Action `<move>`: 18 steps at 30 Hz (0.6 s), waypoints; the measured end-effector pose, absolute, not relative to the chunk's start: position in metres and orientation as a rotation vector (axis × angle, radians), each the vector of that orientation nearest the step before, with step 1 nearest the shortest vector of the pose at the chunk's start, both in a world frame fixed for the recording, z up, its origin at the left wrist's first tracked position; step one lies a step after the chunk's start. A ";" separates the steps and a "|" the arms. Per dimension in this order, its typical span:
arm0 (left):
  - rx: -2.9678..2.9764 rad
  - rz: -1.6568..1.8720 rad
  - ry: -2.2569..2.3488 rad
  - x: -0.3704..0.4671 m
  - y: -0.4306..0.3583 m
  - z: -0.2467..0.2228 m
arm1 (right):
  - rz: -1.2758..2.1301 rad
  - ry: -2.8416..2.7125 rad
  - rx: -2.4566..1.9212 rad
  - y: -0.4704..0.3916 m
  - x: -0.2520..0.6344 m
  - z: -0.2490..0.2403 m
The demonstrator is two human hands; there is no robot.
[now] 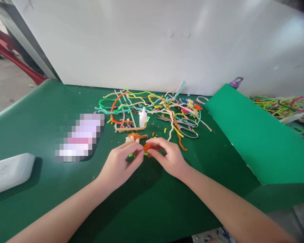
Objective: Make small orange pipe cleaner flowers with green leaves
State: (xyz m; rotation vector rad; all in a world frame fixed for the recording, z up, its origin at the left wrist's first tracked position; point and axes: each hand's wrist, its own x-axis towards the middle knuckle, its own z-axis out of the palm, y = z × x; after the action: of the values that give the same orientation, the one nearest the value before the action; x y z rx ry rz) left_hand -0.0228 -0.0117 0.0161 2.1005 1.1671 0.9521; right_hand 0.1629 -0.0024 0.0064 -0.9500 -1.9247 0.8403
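Between my two hands, a small orange fuzzy piece (147, 147) is pinched at the fingertips. My left hand (124, 157) is closed on its left side, thumb and finger together. From the right, my right hand (168, 155) grips the same piece between thumb and forefinger. Just beyond my left hand lie an orange braided piece (135, 136) and a cream one, partly hidden by the fingers. Bits of bright green show beneath the hands. A small white bottle (143, 118) stands upright behind them, beside a thin wooden stick (129, 129).
Scissors (186, 123) lie right of the bottle among tangled colourful fuzzy stems (148, 92). A green board (263, 138) is at right, near more stems (288, 104). At left are a pixelated object (81, 136) and a white case (11, 171). A white panel (142, 44) rises behind.
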 end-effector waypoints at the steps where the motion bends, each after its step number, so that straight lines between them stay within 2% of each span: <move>1: 2.099 0.948 1.172 -0.023 -0.012 0.017 | 0.829 -1.928 -0.949 -0.003 0.163 0.006; 9: 1.945 0.816 1.176 -0.021 -0.010 0.019 | 0.798 -1.939 -0.894 -0.002 0.163 0.006; 18: 1.829 0.691 1.123 -0.020 -0.010 0.019 | 0.444 -2.072 -0.818 -0.001 0.162 0.003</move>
State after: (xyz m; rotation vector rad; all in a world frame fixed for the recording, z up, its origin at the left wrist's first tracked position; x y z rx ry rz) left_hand -0.0198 -0.0097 0.0187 1.8288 1.1235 0.6907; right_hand 0.1617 -0.0007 0.0029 -0.8183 -2.0722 0.4435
